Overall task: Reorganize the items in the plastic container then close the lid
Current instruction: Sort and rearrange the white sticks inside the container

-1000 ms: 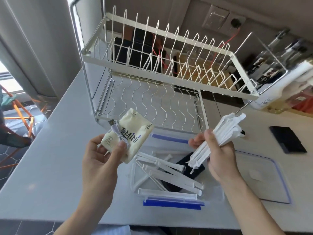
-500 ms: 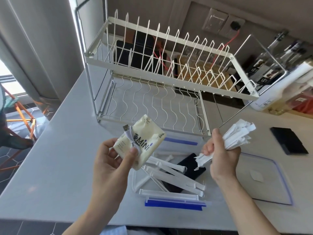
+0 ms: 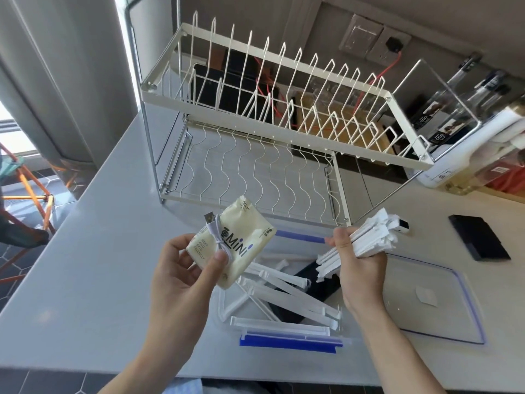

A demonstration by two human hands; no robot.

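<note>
Above the countertop (image 3: 93,268), the straw bundle (image 3: 366,240) slants up-right.

Left hand (image 3: 181,268) grips tissue pack (image 3: 231,245); right hand (image 3: 359,268) grips straws (image 3: 369,240).

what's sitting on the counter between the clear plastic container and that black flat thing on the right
In the head view, the clear blue-edged lid lies flat between the clear plastic container and the black flat rectangle.

Pale grey worktop (image 3: 85,265) carrying a wire dish rack (image 3: 255,172), clear plastic container (image 3: 284,325), its lid (image 3: 431,308) and a black pad (image 3: 478,241).
</note>
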